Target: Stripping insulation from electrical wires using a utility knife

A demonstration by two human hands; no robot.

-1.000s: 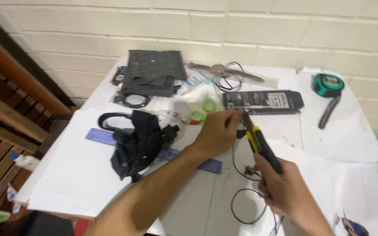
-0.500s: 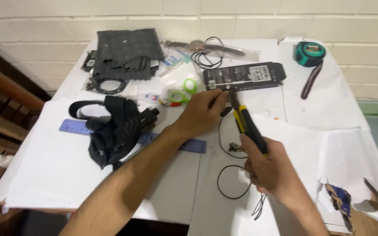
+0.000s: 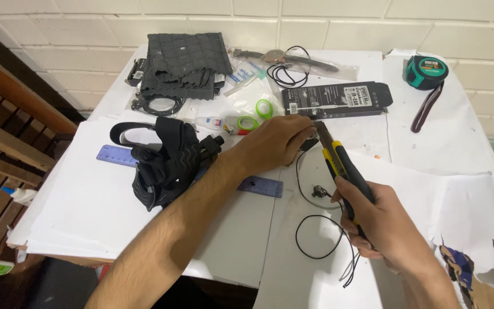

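Reaching forward across the table (image 3: 75, 217), the left hand (image 3: 273, 143) is stretched out with its forearm coming up from the lower left, and its fingers are pinched together on one end of a thin black wire (image 3: 315, 229). The right hand (image 3: 381, 220) is closed in a full grip around the handle of a yellow and black utility knife (image 3: 338, 163), which points up and away from the person, so that its tip comes just beside the left fingertips. The wire runs down from there and lies in loose loops on the white surface between the two hands.

A clear plastic bag (image 3: 247, 100) lies behind the left hand; I cannot tell what is in it. Near it, green tape rolls (image 3: 255, 117) lie just beside the bag. A flat black package (image 3: 338, 98) lies behind the knife tip.
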